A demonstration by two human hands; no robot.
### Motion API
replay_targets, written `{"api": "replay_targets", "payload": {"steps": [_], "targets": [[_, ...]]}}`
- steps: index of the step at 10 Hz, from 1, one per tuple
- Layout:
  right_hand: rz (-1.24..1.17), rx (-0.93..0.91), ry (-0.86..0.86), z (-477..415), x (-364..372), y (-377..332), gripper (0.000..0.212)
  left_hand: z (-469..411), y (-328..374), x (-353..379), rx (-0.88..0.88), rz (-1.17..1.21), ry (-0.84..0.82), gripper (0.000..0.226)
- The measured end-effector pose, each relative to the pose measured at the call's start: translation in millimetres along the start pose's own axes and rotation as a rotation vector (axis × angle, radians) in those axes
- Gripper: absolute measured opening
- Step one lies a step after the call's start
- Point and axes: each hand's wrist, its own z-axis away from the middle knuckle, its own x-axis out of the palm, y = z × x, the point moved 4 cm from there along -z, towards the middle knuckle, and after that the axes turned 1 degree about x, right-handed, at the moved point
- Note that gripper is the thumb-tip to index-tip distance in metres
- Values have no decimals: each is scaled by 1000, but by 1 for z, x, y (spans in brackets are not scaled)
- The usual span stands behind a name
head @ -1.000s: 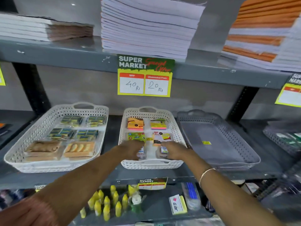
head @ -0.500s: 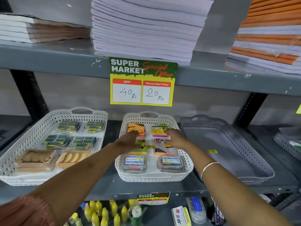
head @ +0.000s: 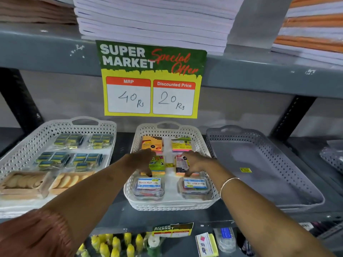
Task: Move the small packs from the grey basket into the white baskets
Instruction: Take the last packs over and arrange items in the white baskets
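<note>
The middle white basket point(head: 172, 206) holds small packs in two columns: an orange pack point(head: 152, 144) and a yellow-pink pack point(head: 181, 144) at the back, two clear boxes point(head: 148, 186) at the front. My left hand point(head: 142, 161) lies over the green-yellow pack point(head: 157, 164) in the middle row, fingers on its far edge and thumb on its near edge. My right hand point(head: 194, 164) spans the white-red pack point(head: 181, 164) beside it in the same way. To the right, the grey basket point(head: 259, 154) shows only a small yellow sticker point(head: 245, 170).
A larger white basket point(head: 55, 127) on the left holds blue-yellow packs and wooden boxes. A price sign point(head: 152, 80) hangs from the upper shelf, which carries paper stacks point(head: 152, 19). Yellow bottles point(head: 115, 243) and erasers stand on the shelf below.
Both hands went from the front clear boxes to the back row, then came back to the middle row of packs. The view has moved closer to the shelf.
</note>
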Motion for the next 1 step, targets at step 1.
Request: {"api": "replay_targets", "payload": {"steps": [1], "targets": [[-5,-12,3,4,-2,-2,96,5,3,1,-3,18,15,81]]}}
